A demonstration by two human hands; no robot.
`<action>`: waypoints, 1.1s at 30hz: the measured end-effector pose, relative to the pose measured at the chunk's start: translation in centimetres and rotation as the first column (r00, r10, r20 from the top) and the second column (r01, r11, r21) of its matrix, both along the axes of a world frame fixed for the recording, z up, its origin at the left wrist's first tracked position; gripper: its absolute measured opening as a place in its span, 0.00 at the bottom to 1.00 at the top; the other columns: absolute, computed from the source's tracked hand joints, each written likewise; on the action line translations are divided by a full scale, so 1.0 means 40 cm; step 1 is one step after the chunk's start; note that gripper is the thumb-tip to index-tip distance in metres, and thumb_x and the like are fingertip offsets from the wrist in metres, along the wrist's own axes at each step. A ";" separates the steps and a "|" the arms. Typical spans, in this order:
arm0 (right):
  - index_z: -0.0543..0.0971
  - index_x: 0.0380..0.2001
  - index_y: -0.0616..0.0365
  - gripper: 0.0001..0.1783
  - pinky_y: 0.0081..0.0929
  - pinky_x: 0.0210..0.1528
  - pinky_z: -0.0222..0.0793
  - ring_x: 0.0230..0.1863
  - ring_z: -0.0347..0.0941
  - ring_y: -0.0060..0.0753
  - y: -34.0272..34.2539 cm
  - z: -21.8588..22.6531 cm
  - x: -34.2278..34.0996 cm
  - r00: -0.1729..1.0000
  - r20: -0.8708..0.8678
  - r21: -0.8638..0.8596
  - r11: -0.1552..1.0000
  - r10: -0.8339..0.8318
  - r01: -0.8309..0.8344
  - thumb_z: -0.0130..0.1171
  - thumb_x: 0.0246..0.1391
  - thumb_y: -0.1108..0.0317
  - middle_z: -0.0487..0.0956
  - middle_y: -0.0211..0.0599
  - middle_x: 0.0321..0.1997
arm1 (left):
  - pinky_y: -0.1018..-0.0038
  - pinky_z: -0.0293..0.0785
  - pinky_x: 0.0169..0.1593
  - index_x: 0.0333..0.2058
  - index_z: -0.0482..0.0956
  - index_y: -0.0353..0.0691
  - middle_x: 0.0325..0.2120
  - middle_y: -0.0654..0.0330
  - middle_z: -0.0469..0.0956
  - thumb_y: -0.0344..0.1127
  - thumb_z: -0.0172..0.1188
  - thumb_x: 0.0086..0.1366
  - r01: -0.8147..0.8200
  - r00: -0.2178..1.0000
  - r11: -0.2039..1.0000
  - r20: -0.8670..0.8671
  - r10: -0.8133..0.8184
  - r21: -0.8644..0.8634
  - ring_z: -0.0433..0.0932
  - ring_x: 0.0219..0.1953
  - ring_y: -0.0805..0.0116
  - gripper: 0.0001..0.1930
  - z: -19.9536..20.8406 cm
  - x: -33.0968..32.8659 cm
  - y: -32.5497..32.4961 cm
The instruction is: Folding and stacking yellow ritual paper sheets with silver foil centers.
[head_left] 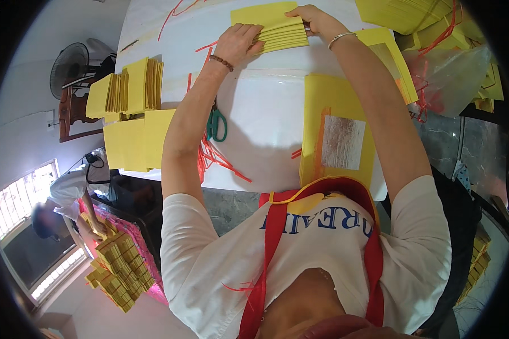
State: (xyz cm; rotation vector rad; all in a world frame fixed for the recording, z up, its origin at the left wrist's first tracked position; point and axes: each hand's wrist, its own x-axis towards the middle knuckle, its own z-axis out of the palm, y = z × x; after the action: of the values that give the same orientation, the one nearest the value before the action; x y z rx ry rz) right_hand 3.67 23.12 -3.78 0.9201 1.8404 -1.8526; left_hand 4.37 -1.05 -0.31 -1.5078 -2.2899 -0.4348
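Note:
At the far edge of the white table (254,107), both hands hold a fanned stack of yellow paper (281,35), its folded edges stepped one over another. My left hand (239,44) closes on the stack's left side, fingers on top. My right hand (318,21) grips its right end, the thumb over the upper edge. Below my left forearm lie green-handled scissors (216,125), partly hidden by the arm. Red plastic strips (212,158) are strewn beside them. Near my chest rests a yellow paper pile (314,96) with a pale brown-streaked sheet (343,143) on top.
Stacks of yellow paper (133,87) stand at the table's left. More yellow paper (404,14) and a clear plastic bag (455,79) sit far right. A fan (70,68) and wooden chair (73,113) are beyond. At left, another person (68,195) handles yellow bundles (121,263).

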 end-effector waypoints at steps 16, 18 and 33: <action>0.75 0.32 0.55 0.12 0.26 0.30 0.71 0.28 0.73 0.22 -0.004 0.012 0.014 1.000 -0.022 0.015 1.000 -0.021 0.021 0.61 0.46 0.61 0.76 0.27 0.29 | 0.68 0.69 0.42 0.47 0.69 0.43 0.38 0.60 0.74 0.45 0.61 0.51 -0.058 0.998 0.992 -0.016 0.057 -0.108 0.72 0.40 0.63 0.25 -0.004 0.028 0.004; 0.75 0.32 0.56 0.12 0.26 0.30 0.71 0.29 0.73 0.22 -0.017 0.025 0.017 1.000 -0.012 0.007 1.000 -0.023 0.023 0.61 0.46 0.61 0.76 0.28 0.29 | 0.67 0.66 0.44 0.49 0.66 0.43 0.42 0.59 0.71 0.46 0.62 0.49 -0.093 0.995 0.987 0.013 0.096 -0.132 0.69 0.44 0.62 0.29 -0.005 0.037 0.000; 0.68 0.48 0.65 0.26 0.20 0.45 0.67 0.43 0.72 0.32 -0.022 0.005 0.041 0.982 -0.164 0.185 0.981 0.090 -0.059 0.59 0.47 0.65 0.74 0.41 0.45 | 0.63 0.60 0.47 0.48 0.66 0.44 0.42 0.59 0.67 0.41 0.60 0.47 -0.124 0.990 0.975 -0.091 0.109 -0.184 0.65 0.46 0.60 0.28 -0.035 0.076 0.022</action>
State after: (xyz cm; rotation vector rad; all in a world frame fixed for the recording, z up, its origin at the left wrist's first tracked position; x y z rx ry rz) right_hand 5.31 22.26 -3.59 0.7568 2.1443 -1.7924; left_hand 7.42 -0.16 -1.71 -1.4368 -2.3964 -0.1243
